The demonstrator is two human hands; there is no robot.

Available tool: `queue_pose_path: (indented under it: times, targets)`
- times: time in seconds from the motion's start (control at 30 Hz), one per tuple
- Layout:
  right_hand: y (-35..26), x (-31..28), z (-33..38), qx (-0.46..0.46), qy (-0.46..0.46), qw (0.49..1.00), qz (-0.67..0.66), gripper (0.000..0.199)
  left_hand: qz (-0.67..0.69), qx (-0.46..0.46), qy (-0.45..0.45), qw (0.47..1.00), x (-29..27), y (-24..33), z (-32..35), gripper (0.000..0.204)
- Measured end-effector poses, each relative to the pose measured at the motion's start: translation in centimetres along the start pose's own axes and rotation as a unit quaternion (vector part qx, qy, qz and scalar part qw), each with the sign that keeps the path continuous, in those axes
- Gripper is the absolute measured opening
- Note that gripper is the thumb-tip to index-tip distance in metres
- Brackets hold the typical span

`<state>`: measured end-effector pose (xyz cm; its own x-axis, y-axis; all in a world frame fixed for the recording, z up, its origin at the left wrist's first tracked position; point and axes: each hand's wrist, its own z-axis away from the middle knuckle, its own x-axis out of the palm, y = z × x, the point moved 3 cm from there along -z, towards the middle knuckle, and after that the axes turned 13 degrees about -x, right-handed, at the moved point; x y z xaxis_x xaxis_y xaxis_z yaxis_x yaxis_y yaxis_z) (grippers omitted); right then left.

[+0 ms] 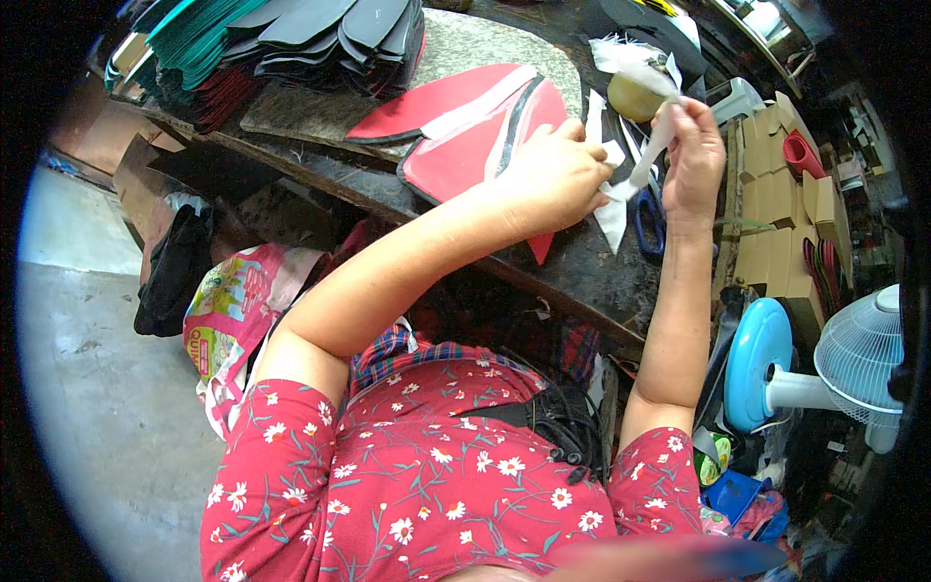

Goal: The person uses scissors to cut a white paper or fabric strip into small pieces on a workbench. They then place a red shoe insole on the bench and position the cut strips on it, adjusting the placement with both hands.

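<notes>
A thin white strip stretches between my two hands over the dark bench. My right hand pinches its upper part, and a loose length rises above the fingers. At its lower end, the curled fingers of my left hand close on it; the fingertips are partly hidden. Under and beside my left hand lie red sole-shaped pieces, crossed by white and black bands. Below the strip, a white scrap rests beside blue-handled scissors.
Stacked black sheet pieces and teal ones stand at the far left on a speckled board. A yellowish round container sits behind my hands. Cardboard boxes and a fan with a blue base are at the right.
</notes>
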<state>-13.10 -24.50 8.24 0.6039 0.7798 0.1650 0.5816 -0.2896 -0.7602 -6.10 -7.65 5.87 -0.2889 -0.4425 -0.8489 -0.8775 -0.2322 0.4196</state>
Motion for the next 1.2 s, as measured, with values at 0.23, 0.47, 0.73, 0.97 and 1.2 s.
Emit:
queue_pose_path:
  times: [0.23, 0.47, 0.73, 0.97, 1.2]
  targets:
    - [-1.2, 0.8, 0.4, 0.007, -0.109, 0.992, -0.069, 0.017, 0.279, -0.065, 0.154, 0.946, -2.8, -1.7, -0.1, 0.041]
    - [-1.2, 2.5, 2.0, 0.108, -0.244, 0.963, 0.051, 0.019, 0.645, -0.196, 0.01, 0.739, -3.7, -4.8, 0.9, 0.023]
    - [-0.7, 2.3, 1.9, 0.143, -0.254, 0.953, 0.08, 0.015, 0.642, -0.169, 0.001, 0.748, -3.1, -5.4, 1.8, 0.019]
    - [-2.8, 4.1, 1.3, -0.191, -0.223, 0.867, 0.402, 0.042, 0.685, -0.209, 0.053, 0.696, -3.1, -5.7, 2.6, 0.021]
    - [-1.3, 6.4, 3.1, -0.221, -0.284, 0.878, 0.315, 0.025, 0.573, -0.164, 0.109, 0.796, -3.8, -5.2, 3.3, 0.026]
